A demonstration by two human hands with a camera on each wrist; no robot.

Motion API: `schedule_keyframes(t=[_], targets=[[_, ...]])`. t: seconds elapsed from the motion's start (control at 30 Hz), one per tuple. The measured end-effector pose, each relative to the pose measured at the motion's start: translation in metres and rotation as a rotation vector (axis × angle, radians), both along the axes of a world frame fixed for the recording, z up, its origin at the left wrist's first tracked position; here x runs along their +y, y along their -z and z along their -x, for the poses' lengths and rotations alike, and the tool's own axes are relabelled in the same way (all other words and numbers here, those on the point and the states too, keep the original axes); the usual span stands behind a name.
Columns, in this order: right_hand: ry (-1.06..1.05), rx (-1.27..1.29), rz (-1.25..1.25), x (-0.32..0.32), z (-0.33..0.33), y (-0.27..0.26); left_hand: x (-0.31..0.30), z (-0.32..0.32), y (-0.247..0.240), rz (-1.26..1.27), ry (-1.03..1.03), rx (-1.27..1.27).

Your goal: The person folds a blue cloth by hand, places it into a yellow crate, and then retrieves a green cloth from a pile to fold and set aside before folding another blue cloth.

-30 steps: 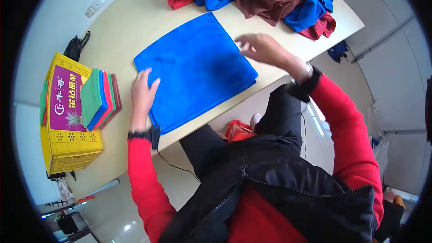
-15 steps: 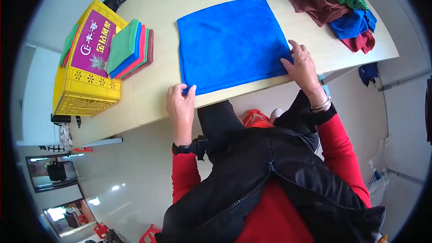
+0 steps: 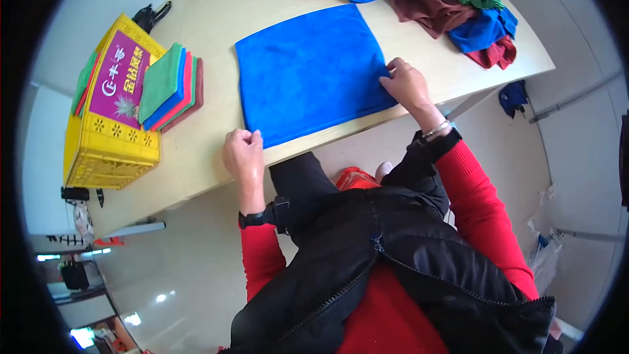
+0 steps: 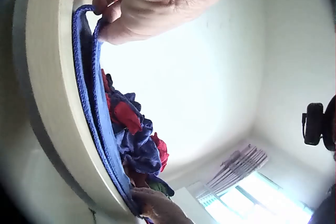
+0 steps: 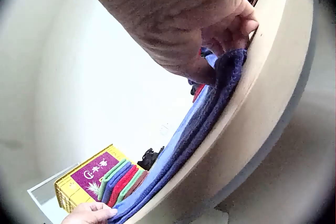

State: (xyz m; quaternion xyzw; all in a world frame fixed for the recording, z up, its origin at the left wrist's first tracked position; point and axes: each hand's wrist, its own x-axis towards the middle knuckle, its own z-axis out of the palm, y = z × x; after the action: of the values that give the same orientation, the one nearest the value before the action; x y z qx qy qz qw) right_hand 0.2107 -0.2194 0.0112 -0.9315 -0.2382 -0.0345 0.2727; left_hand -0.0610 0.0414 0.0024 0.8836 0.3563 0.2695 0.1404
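A blue cloth (image 3: 314,72), folded in layers, lies flat near the table's front edge. At its near left corner the left hand (image 3: 245,155) pinches the edge; in the left wrist view the thumb and fingers of that hand (image 4: 152,3) hold the upper layer a little raised. The right hand (image 3: 407,86) is at the near right corner, and in the right wrist view its thumb presses the cloth (image 5: 228,71) while the curled fingers of this hand (image 5: 210,40) grip the corner.
A yellow crate (image 3: 114,157) with a purple label stands at the left, folded green, blue, red and brown cloths (image 3: 164,88) leaning on it. Crumpled cloths (image 3: 429,10) lie heaped at the back right. A black item (image 3: 149,17) sits behind the crate.
Both hands have come to the near corners of the blue cloth, the right one down from its right side. The cloth now lies squarer to the table edge. The head view has shifted.
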Motion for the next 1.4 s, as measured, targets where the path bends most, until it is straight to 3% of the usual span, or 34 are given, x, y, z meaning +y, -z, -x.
schedule_keyframes(t=[0.1, 0.37, 0.97, 1.2, 1.4], targets=[[0.016, 0.04, 0.044, 0.002, 0.002, -0.007, 0.004, -0.003, -0.005, 0.37, -0.039, -0.191], [0.017, 0.09, -0.011, 0.007, -0.014, -0.021, 0.031, -0.008, 0.014, 0.623, 0.142, -0.564], [-0.097, 0.21, 0.03, -0.014, -0.021, -0.037, 0.038, -0.015, 0.019, 0.717, 0.185, -0.615], [-0.196, 0.532, -0.283, -0.017, -0.012, -0.064, 0.025, -0.004, -0.003, 0.655, 0.202, -0.669], [-0.159, 0.563, -0.192, -0.027, 0.003, -0.031, 0.034, 0.007, 0.028, 0.535, 0.137, -0.48]])
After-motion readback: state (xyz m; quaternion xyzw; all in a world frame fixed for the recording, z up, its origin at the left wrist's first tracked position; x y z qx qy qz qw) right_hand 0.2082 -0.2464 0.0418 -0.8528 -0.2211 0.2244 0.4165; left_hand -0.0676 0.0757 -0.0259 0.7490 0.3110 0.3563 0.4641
